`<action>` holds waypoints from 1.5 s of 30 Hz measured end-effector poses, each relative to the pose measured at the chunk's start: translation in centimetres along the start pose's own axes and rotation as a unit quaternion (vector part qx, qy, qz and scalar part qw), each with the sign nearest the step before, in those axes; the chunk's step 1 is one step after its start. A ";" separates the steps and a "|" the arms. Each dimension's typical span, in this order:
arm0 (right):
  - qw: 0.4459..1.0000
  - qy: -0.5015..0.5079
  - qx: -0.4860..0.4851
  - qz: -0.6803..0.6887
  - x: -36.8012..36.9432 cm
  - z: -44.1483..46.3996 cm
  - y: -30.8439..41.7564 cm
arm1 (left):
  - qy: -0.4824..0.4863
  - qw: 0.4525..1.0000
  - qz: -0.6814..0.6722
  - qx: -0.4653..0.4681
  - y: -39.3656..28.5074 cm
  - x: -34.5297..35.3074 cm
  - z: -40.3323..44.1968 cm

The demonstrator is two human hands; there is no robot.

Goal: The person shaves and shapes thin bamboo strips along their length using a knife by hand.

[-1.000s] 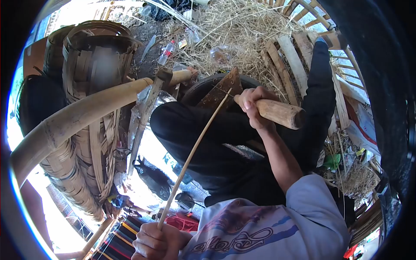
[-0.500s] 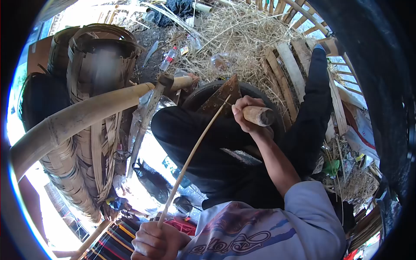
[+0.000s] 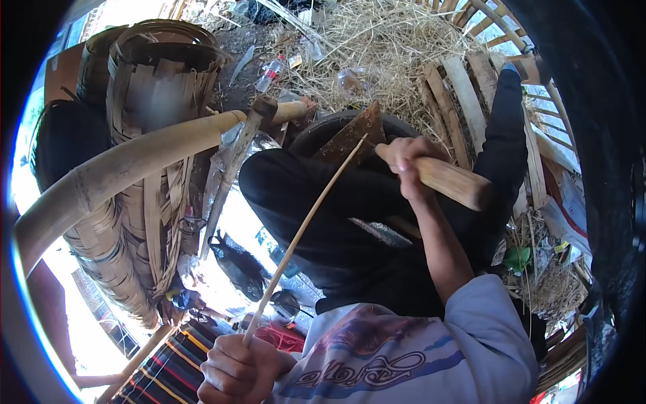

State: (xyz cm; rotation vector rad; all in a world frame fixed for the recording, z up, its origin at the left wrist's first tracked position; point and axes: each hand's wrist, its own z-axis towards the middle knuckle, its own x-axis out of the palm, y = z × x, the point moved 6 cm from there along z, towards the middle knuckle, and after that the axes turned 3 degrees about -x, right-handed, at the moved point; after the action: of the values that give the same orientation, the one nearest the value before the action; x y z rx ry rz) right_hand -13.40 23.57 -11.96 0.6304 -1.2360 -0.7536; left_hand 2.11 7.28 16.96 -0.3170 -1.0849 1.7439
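Observation:
My left hand (image 3: 239, 370), at the bottom of the head view, is closed around the lower end of a thin bamboo stick (image 3: 303, 236). The stick slants up to the right across my lap, its far tip close to a blade. My right hand (image 3: 414, 161) grips the thick wooden handle of a broad-bladed knife (image 3: 454, 180), whose butt points right and down. Its wide, dark, rusty-looking blade (image 3: 350, 140) lies left of this hand, beyond my bent knee. Whether the blade touches the stick, I cannot tell.
A thick bamboo pole (image 3: 134, 161) crosses the left side near a tall woven basket (image 3: 158, 101). Behind the blade is a dark round rim (image 3: 303, 135). Straw (image 3: 383, 40), a plastic bottle (image 3: 271, 73) and wooden slats (image 3: 464, 97) lie ahead. Striped cloth (image 3: 168, 367) is at lower left.
My right hand has moved slightly right and turned, so the knife's handle now shows lengthwise, pointing right. My left hand keeps its grip on the stick. The whole view has shifted slightly.

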 end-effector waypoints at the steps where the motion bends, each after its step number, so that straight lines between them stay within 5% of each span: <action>1: 0.986 0.033 -0.027 -0.162 -0.2 -0.8 -0.8 | 0.007 0.997 0.077 -0.023 0.3 0.2 0.1; 2: 0.943 0.065 -0.057 -0.321 -0.8 -2.0 -2.5 | 0.015 0.988 0.148 -0.042 0.6 0.3 0.2; 4: 0.969 0.023 0.014 -0.246 -1.2 -0.5 -3.3 | 0.068 0.995 0.061 -0.027 1.1 0.8 0.3; 6: 0.994 0.006 0.013 -0.105 -0.8 -0.3 -1.1 | 0.013 1.000 -0.006 -0.027 0.3 0.1 0.4; 7: 0.989 0.009 -0.019 -0.144 -0.2 0.3 0.7 | 0.029 0.998 0.048 -0.029 0.0 0.0 0.3; 8: 0.999 0.006 -0.044 0.003 0.2 0.3 0.8 | 0.028 0.998 0.046 -0.021 0.2 -0.2 0.2; 10: 0.993 0.062 -0.079 -0.057 1.0 0.1 1.0 | 0.028 0.998 0.046 -0.045 -0.1 -0.4 0.1; 12: 0.996 0.056 0.024 -0.059 1.4 -1.3 -2.8 | 0.041 0.996 0.079 -0.029 0.1 0.1 0.0; 13: 0.987 0.048 -0.026 -0.152 1.2 -1.2 -1.9 | 0.055 0.992 0.114 -0.013 0.2 0.5 0.0; 16: 0.999 0.032 0.017 -0.023 0.6 -0.7 -0.8 | 0.057 0.995 0.072 -0.048 0.1 0.2 0.2; 17: 0.988 0.058 -0.071 -0.124 0.8 -0.2 0.7 | 0.064 0.994 0.065 -0.058 0.2 0.0 0.3; 18: 0.994 0.038 -0.098 -0.002 1.5 0.4 1.5 | 0.070 0.993 0.063 -0.068 0.2 -0.2 0.3; 21: 0.982 0.061 0.174 -0.050 0.8 -2.5 -2.0 | 0.118 0.981 0.081 -0.133 -0.2 -0.4 0.2; 23: 0.949 0.136 -0.064 -0.276 -0.5 -3.7 -6.0 | 0.094 0.990 0.059 -0.086 0.4 0.9 0.2; 30: 0.999 0.041 -0.013 -0.006 0.6 -1.0 0.1 | 0.014 0.997 0.036 -0.064 0.7 0.2 0.9; 33: 0.987 0.040 0.054 -0.147 -0.8 -2.4 -3.6 | 0.056 0.996 0.028 -0.057 1.0 1.2 1.3; 34: 0.922 0.086 -0.025 -0.376 -0.8 -2.1 -3.0 | 0.061 0.996 0.024 -0.057 0.9 1.2 1.3; 37: 0.998 -0.010 0.055 -0.010 -2.5 -2.7 -4.0 | 0.048 0.997 0.023 -0.058 1.1 0.5 1.3; 45: 0.999 -0.022 0.035 0.034 -1.1 -0.7 -3.6 | 0.053 0.996 0.024 -0.074 1.0 0.5 1.3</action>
State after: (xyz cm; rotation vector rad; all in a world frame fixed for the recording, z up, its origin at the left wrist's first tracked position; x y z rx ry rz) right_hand -13.48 22.21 -15.58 0.6290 -1.3221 -0.6738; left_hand 0.43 6.96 17.04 -0.5259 -1.1399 1.6731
